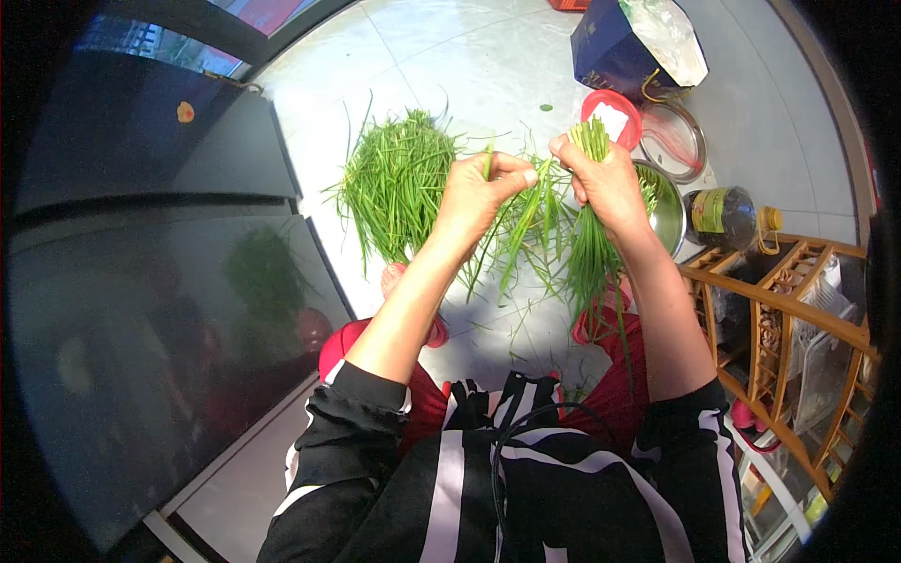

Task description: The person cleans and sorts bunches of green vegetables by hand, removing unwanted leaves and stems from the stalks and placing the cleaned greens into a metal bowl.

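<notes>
My right hand (607,179) grips a thick bundle of long green chives (593,243), cut ends up and leaf tips hanging toward the floor. Close by on the left, my left hand (486,193) pinches a few thin green blades between thumb and fingers. A large heap of chives (401,186) lies on the tiled floor to the left of that hand. Loose and yellowish blades (528,225) are scattered on the floor between and below my hands. Partly hidden behind my right wrist is a steel bowl (672,222) with more chives in it.
Beyond my right hand are a red plastic basin (630,116), a round steel tray (686,134) and a dark blue paper bag (609,53). A large bottle (725,218) lies beside a wooden rack (781,295) at right. A dark glossy cabinet (169,295) borders the left.
</notes>
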`<state>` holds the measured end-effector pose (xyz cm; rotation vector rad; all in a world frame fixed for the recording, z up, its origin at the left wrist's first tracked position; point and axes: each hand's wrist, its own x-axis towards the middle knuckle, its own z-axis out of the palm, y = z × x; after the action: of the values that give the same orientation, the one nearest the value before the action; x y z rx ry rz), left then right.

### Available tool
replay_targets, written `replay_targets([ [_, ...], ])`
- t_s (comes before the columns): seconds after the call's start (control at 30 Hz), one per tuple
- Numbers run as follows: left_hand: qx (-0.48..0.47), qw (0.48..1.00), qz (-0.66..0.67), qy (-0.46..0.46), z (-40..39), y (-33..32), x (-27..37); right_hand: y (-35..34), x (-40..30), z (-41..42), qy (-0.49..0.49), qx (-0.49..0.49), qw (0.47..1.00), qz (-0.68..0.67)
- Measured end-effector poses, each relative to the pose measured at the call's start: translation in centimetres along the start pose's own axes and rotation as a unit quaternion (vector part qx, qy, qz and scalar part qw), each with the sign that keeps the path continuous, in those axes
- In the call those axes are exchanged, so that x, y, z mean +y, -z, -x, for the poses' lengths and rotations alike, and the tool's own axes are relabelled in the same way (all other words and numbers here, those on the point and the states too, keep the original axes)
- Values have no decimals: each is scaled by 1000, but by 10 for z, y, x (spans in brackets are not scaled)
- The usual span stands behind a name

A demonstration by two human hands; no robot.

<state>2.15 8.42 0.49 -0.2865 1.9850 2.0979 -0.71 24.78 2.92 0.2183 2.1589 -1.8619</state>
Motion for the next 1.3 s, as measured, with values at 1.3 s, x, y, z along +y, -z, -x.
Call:
replay_targets([
  [1.3,90,956,-251,-124,8,1,13,-8,4,6,-36,-105,993,32],
])
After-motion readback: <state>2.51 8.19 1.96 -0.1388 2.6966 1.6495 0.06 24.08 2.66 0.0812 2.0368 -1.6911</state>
